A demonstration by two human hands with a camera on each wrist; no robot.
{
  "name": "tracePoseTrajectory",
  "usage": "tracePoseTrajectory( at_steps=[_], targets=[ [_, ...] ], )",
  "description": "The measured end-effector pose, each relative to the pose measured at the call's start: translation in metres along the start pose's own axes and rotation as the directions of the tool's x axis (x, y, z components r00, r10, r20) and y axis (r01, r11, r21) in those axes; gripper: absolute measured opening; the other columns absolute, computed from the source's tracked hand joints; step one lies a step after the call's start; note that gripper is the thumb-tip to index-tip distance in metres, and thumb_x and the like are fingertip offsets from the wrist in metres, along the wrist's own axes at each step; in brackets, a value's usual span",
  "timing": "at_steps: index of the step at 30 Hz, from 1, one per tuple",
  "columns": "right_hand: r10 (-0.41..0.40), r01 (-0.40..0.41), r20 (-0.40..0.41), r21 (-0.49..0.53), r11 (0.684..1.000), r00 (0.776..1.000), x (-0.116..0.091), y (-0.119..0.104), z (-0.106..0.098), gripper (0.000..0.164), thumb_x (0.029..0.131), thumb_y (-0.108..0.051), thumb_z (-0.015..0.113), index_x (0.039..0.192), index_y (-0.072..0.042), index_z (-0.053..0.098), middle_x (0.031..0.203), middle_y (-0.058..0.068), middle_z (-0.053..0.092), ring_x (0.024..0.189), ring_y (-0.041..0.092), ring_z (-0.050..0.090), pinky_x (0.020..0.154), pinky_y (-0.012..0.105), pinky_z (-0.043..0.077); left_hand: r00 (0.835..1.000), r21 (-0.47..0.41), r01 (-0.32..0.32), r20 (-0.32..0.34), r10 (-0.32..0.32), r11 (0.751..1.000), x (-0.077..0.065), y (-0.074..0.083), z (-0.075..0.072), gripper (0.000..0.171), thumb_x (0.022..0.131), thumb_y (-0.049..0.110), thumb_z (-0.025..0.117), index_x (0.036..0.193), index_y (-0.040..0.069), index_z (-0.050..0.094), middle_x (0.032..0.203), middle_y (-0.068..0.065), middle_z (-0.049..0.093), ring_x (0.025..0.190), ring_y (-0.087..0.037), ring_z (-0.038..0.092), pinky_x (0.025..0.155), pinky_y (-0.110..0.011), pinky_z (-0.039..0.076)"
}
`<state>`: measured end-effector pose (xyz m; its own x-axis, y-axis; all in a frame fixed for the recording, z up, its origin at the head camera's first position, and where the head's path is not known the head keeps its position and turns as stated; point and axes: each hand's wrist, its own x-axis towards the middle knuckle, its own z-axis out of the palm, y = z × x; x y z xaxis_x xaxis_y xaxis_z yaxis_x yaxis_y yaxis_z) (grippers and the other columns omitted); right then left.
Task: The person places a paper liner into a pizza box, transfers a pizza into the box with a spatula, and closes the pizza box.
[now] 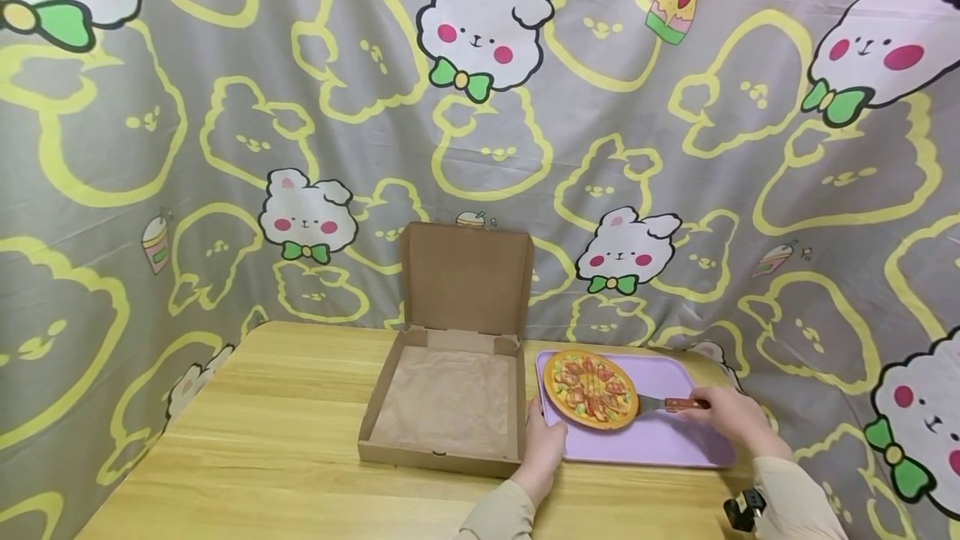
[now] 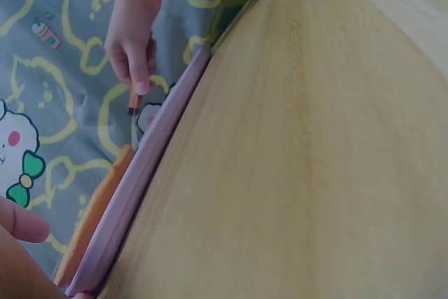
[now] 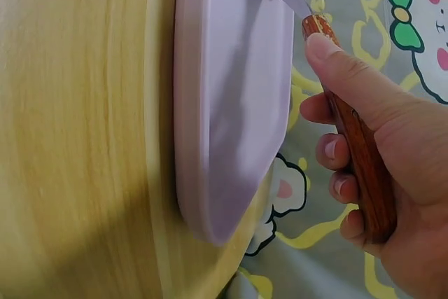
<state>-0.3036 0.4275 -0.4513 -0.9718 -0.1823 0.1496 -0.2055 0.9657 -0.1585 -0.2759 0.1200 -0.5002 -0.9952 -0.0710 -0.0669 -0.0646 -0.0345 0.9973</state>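
A toy-like round pizza (image 1: pixel 591 390) lies tilted over the upper left of a lilac tray (image 1: pixel 660 444), with the tip of a metal spatula (image 1: pixel 652 405) under its right edge. My right hand (image 1: pixel 731 417) grips the spatula's brown wooden handle (image 3: pixel 364 166), its thumb stretched along the top toward the blade. At the tray's left side, my left hand (image 1: pixel 545 447) holds the rim, thumb over it and fingers along the outside. In the left wrist view only its thumb (image 2: pixel 24 222) and a fingertip at the tray's edge show; most of the hand is out of frame.
Left of the tray stands an open cardboard pizza box (image 1: pixel 441 465), its lid (image 1: pixel 467 277) upright at the back and brown paper (image 1: pixel 453 398) lining its base. Both are on a wooden table (image 1: pixel 292 407). A patterned curtain (image 1: pixel 495 148) hangs behind and at the sides.
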Motion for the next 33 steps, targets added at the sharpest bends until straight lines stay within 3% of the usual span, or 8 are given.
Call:
tracePoseTrajectory(
  at_steps=[14, 23, 33],
  targets=[
    [0.063, -0.063, 0.000, -0.005, 0.998, 0.998, -0.018, 0.008, -0.026, 0.029, 0.083, -0.046, 0.071, 0.075, -0.021, 0.057, 0.064, -0.005, 0.046, 0.058, 0.013, 0.040, 0.052, 0.030, 0.028, 1.000, -0.011, 0.021, 0.004, -0.021, 1.000, -0.001, 0.001, 0.000, 0.081, 0.074, -0.003, 0.053, 0.149, -0.010, 0.023, 0.151, -0.034, 0.028, 0.139, -0.051, 0.028, 0.115, -0.061, 0.025],
    [0.093, -0.093, 0.004, -0.036, 0.995, 0.996, -0.028, 0.011, -0.049, 0.041, 0.085, -0.054, 0.065, 0.069, -0.020, 0.049, 0.061, -0.004, 0.037, 0.056, 0.013, 0.035, 0.052, 0.030, 0.024, 0.997, -0.088, 0.059, 0.050, -0.055, 0.994, -0.002, 0.005, -0.003, 0.083, 0.073, -0.001, 0.053, 0.148, -0.012, 0.021, 0.153, -0.036, 0.023, 0.140, -0.052, 0.023, 0.115, -0.062, 0.022],
    [0.131, -0.129, 0.037, -0.043, 0.991, 0.991, -0.031, 0.020, -0.070, 0.042, 0.085, -0.060, 0.062, 0.082, -0.018, 0.064, 0.062, -0.004, 0.043, 0.057, 0.012, 0.038, 0.053, 0.029, 0.026, 0.988, -0.116, 0.118, 0.115, -0.105, 0.986, -0.005, 0.024, -0.010, 0.084, 0.074, 0.008, 0.056, 0.149, -0.010, 0.022, 0.154, -0.035, 0.020, 0.142, -0.052, 0.018, 0.117, -0.063, 0.018]
  ],
)
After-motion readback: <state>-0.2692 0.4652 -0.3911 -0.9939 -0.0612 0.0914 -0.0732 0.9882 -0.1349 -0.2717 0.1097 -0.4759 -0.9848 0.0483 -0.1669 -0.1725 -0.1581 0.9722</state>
